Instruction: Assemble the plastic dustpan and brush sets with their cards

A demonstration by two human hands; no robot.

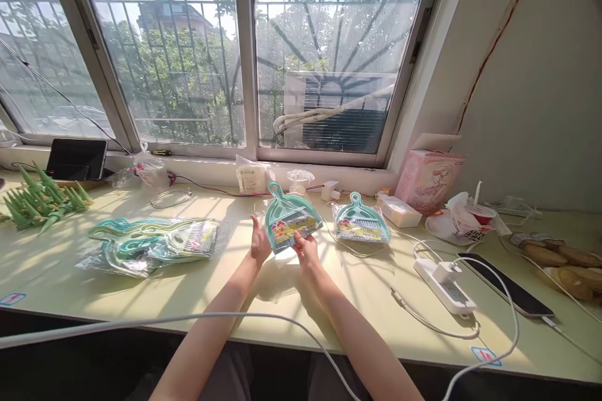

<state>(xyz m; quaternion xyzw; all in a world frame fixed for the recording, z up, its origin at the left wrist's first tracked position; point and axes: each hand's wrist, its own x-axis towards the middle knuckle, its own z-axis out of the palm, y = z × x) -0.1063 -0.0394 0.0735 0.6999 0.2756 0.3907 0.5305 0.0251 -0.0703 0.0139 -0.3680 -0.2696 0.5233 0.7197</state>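
A teal mini dustpan-and-brush set (pixel 292 220) in clear wrap, with a colourful label across its front, is held tilted above the table. My right hand (pixel 306 249) grips its lower edge, thumb on the label. At its left side, my left hand (pixel 260 242) has the thumb stretched up and apart; its other fingers are partly hidden by the set. Just right lies a second wrapped teal dustpan set (pixel 361 223). On the left, several wrapped green and teal dustpan sets (pixel 153 243) are piled together.
A white cable (pixel 188 318) crosses in front of my forearms. To the right are a power strip (pixel 444 286), a phone (pixel 505 285), a pink box (pixel 427 180) and a small white box (pixel 399 211). A green spiky plant-like bundle (pixel 44 202) and a tablet (pixel 78 159) stand far left.
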